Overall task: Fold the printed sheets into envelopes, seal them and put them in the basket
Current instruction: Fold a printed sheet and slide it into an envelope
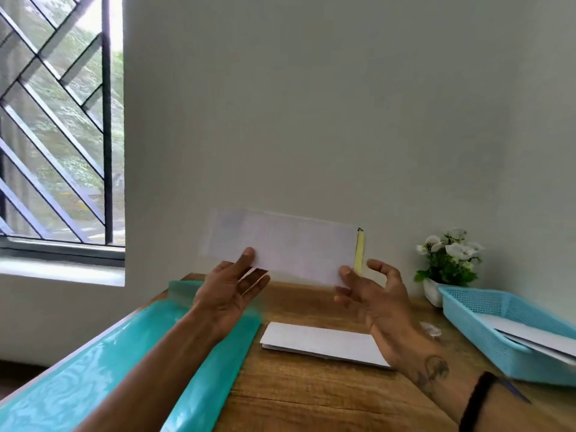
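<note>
Soft daylight from window (pixel 59 126) at left, slight motion blur (wide-angle bend at edges), no harsh shadows.

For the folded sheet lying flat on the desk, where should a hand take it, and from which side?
Take the folded sheet by its near long edge, coming from the person's side. It lies flat on the wooden desk, and that edge shows a slight gap between layers for fingertips.
</note>
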